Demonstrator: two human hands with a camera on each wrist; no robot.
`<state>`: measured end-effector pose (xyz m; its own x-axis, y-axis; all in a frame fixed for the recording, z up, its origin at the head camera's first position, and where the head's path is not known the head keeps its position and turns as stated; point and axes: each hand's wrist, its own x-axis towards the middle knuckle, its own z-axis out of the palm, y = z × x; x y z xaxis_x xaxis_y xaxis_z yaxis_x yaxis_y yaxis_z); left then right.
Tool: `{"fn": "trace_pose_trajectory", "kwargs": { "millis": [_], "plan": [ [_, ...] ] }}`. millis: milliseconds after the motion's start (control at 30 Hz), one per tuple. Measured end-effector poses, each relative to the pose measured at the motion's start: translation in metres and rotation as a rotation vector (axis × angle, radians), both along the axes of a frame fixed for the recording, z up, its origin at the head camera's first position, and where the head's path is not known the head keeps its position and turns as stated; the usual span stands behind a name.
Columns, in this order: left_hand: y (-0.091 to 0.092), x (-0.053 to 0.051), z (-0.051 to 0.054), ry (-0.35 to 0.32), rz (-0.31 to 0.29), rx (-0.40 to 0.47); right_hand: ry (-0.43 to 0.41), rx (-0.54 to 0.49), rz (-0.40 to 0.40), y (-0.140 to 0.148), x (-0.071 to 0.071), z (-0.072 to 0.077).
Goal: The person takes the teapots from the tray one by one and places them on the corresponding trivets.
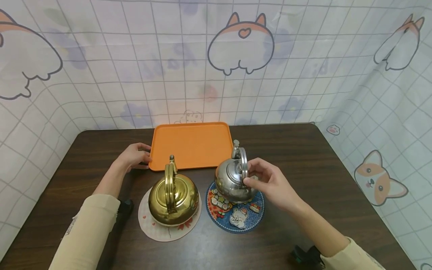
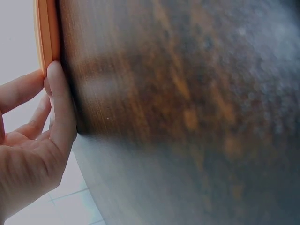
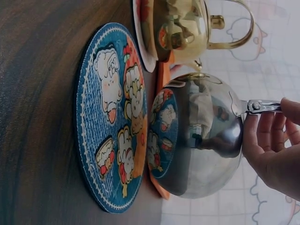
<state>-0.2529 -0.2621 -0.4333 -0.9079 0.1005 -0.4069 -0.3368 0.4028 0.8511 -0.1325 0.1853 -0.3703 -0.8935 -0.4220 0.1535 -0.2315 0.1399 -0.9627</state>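
Observation:
My right hand (image 1: 271, 182) holds a silver kettle (image 1: 227, 180) by its upright handle (image 3: 262, 107). In the right wrist view the kettle hangs raised above a round blue cartoon placemat (image 3: 89, 136), whose whole printed face shows. At the left, my left hand (image 1: 131, 156) pinches the near-left edge of an orange tray (image 1: 190, 146); the left wrist view shows the thumb and a finger at its rim (image 2: 46, 37). Between the hands a gold kettle (image 1: 183, 198) stands on a round pale placemat (image 1: 148, 227), its handle (image 1: 168, 187) upright.
The dark wooden table (image 1: 290, 150) meets a cloth-covered wall (image 1: 189, 75) at the back, with similar cloth at both sides. The gold kettle stands close on the left of the silver one. A dark object (image 1: 305, 257) lies by the right sleeve.

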Motion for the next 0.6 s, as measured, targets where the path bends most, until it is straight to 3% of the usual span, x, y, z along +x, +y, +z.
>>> {"fn": "trace_pose_trajectory", "kwargs": {
  "millis": [600],
  "plan": [
    [-0.0016,-0.002,-0.0034,-0.004,0.002,-0.007,-0.007,-0.015,0.062,0.0019,0.0075,-0.0024]
  ]
}}
